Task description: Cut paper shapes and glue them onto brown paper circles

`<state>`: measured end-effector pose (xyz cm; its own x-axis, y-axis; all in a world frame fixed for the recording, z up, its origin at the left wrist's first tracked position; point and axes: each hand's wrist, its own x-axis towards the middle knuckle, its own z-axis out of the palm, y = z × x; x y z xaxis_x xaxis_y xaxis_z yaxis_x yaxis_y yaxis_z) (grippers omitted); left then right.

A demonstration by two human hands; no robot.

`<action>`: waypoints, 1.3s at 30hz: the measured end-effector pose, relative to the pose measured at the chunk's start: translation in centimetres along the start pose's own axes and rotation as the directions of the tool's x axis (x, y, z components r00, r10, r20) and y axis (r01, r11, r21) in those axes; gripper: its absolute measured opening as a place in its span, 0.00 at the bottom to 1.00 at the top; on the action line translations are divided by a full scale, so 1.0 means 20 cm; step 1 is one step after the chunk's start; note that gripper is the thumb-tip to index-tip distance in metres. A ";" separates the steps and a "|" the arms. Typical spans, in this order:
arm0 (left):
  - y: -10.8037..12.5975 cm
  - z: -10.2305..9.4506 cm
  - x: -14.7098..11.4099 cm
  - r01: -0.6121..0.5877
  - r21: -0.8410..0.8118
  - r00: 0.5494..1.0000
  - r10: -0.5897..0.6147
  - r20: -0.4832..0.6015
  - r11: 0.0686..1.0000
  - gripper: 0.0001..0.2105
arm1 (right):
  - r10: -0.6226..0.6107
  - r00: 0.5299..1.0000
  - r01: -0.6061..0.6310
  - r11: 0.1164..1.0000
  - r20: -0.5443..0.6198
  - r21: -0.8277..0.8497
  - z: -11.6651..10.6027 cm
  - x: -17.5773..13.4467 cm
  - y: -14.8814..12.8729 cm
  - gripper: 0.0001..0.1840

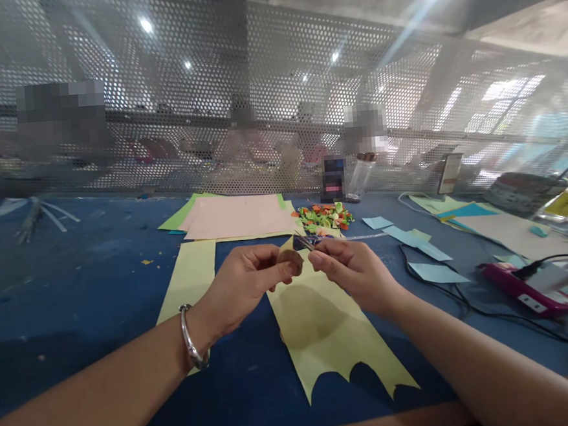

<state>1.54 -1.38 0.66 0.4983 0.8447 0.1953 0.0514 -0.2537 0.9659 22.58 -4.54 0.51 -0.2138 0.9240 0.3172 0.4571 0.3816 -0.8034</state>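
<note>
Between the thumb and fingers of my left hand (252,280) is a small round brown disc (291,262). Close by on the right, my right hand (353,270) is closed on small scissors (304,241). Their thin metal blades point up and left, and their handles are hidden in my fingers. Beneath both hands lies a pale yellow paper sheet (331,326) with a scalloped cut near edge. Its upper part reaches up behind the disc; whether I grip the paper too, I cannot tell.
Pink sheets (240,216) are stacked at the back, beside orange and green scraps (324,217). Another yellow strip (191,278) lies left. Light blue pieces (438,272), a magenta power strip (530,290) and black cables are on the right. A perforated metal screen (186,135) stands behind the blue table.
</note>
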 end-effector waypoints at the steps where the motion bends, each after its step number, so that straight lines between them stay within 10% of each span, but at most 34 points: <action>1: 0.00 0.00 0.00 0.002 0.006 1.000 -0.002 0.005 1.000 0.10 | -0.003 1.000 0.003 1.000 0.000 -0.009 0.00 0.00 0.00 0.24; 39: 0.01 -0.01 0.02 -0.042 -0.127 0.999 0.044 0.013 0.991 0.05 | -0.010 0.994 0.008 1.000 0.107 0.018 -0.02 -0.01 -0.02 0.25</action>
<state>1.62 -1.01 0.90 0.5109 0.8267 0.2355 -0.0796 -0.2273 0.9706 22.87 -4.86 0.91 -0.3097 0.9118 0.2697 0.4395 0.3888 -0.8097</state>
